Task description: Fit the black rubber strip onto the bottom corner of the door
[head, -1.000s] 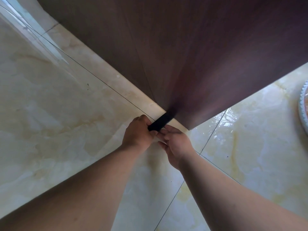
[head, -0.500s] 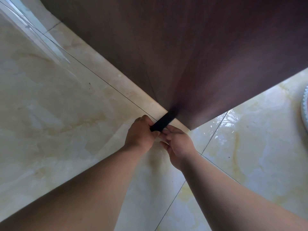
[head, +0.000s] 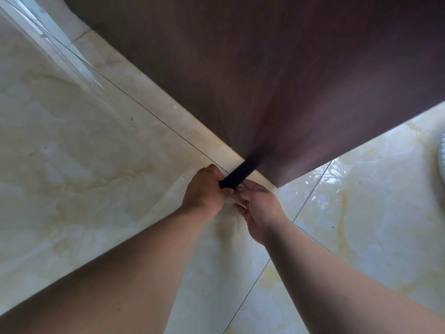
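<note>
Under the door [head: 289, 80], the black rubber strip's [head: 237, 177] far end vanishes.

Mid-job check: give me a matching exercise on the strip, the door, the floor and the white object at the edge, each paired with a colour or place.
Things:
1. rubber strip
2. door
3. floor tiles
4. ridged white object

Descriptions:
A. glossy cream marble pattern
B. dark brown wood grain
C. cut off at the right edge of view
D. black, pinched between left hand and right hand at the door's bottom edge

Pairs: 1-D, 2-B, 3-A, 4-C
</note>
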